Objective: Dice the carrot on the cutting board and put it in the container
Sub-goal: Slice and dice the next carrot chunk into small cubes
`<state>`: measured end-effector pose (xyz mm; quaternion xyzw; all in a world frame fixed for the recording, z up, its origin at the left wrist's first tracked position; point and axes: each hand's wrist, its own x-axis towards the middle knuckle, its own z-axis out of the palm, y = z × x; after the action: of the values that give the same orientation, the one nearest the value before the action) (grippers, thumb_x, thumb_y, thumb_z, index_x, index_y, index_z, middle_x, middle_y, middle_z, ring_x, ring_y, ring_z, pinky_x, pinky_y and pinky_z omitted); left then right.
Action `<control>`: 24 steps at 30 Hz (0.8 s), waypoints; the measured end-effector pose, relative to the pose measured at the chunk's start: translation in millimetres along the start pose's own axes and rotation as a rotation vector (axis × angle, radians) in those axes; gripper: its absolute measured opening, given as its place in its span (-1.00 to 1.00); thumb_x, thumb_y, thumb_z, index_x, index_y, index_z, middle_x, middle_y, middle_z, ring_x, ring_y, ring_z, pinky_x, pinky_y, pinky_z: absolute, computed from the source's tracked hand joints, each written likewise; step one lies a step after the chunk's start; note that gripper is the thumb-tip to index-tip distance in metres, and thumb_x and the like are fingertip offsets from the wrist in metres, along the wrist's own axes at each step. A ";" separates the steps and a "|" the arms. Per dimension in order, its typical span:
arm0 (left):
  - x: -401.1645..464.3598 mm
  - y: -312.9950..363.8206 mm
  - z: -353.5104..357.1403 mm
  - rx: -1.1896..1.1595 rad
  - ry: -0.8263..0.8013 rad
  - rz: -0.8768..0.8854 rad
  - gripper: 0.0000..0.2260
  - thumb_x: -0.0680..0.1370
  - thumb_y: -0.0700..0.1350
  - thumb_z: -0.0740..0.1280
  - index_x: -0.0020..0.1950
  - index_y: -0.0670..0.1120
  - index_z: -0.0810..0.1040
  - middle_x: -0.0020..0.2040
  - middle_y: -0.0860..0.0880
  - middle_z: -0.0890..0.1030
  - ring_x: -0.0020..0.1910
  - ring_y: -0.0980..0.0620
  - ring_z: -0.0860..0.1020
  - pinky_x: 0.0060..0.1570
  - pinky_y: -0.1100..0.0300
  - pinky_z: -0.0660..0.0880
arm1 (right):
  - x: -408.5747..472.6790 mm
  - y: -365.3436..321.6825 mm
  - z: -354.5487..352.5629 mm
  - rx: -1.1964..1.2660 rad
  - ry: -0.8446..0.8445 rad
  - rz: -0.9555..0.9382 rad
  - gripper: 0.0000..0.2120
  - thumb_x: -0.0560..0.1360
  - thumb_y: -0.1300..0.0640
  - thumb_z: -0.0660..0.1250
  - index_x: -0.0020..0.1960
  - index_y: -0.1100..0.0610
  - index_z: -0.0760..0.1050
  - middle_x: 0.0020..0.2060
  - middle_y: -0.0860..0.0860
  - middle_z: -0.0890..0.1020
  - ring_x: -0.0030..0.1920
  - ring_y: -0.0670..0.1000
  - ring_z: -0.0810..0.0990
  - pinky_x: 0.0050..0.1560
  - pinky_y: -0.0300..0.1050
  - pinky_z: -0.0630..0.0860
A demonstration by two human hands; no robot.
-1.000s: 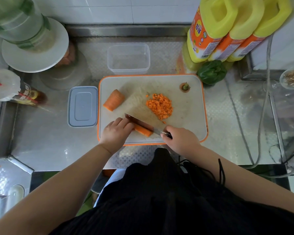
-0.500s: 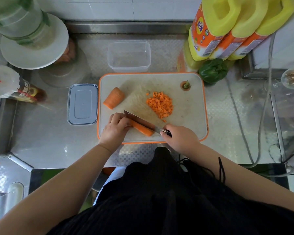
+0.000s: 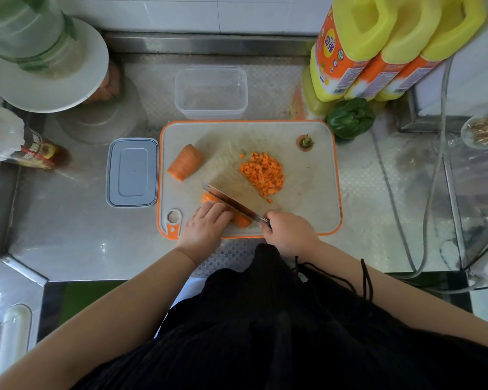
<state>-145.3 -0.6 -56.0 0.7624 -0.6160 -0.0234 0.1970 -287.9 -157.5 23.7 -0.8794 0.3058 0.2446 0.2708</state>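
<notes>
Seen from above: orange-rimmed cutting board (image 3: pixel 316 209) on steel counter (image 3: pixel 68 235). Left hand (image 3: pixel 206 229) curled over carrot piece (image 3: pixel 241 220) at board's near edge, pinning it down. Right hand (image 3: pixel 289 233) clenched round knife (image 3: pixel 231 202) handle, blade laid across that piece. Diced carrot pile (image 3: pixel 262 173) mid-board; thick carrot chunk (image 3: pixel 185 162) w/ cut end at left; carrot top (image 3: pixel 305 142) at far right corner. Clear container (image 3: pixel 211 92) just behind board, its grey lid (image 3: pixel 132 172) beside board's left edge.

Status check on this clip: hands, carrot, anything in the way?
Left hand holds carrot piece; right hand grips knife. Diced pile on board, container empty. Nothing blocking.
</notes>
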 end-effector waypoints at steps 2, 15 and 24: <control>2.2 1.7 1.5 -0.018 0.030 -0.025 -0.62 0.27 -0.28 0.45 0.05 -0.11 0.52 0.06 -0.07 0.51 0.07 -0.08 0.44 -0.08 0.02 0.59 | 0.0 -3.1 1.3 0.018 0.005 -0.010 -0.74 0.63 -0.03 0.10 -0.15 0.10 0.34 -0.39 -0.03 0.43 -0.37 0.00 0.45 -0.41 -0.11 0.33; -1.1 5.8 13.4 -0.089 0.178 -0.085 -0.89 0.54 -0.19 0.34 -0.01 -0.18 0.62 -0.01 -0.14 0.60 0.01 -0.14 0.54 -0.01 -0.01 0.58 | -5.5 -12.2 0.9 -0.038 0.024 -0.003 -0.71 0.64 -0.04 0.06 0.00 0.15 0.42 -0.31 -0.01 0.48 -0.25 0.07 0.56 -0.23 0.00 0.54; -2.5 6.6 18.3 -0.164 0.232 -0.123 -0.87 0.46 -0.30 0.49 -0.03 -0.18 0.61 -0.01 -0.14 0.59 0.01 -0.15 0.55 -0.04 -0.05 0.59 | -8.1 -20.7 -7.6 -0.087 -0.030 0.006 -0.69 0.65 -0.02 0.04 0.06 0.18 0.43 -0.28 0.00 0.44 -0.22 0.07 0.51 -0.26 -0.07 0.39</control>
<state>-157.2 -4.3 -71.2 0.7778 -0.5370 0.0027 0.3266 -277.7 -145.2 40.9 -0.8857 0.2934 0.2716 0.2361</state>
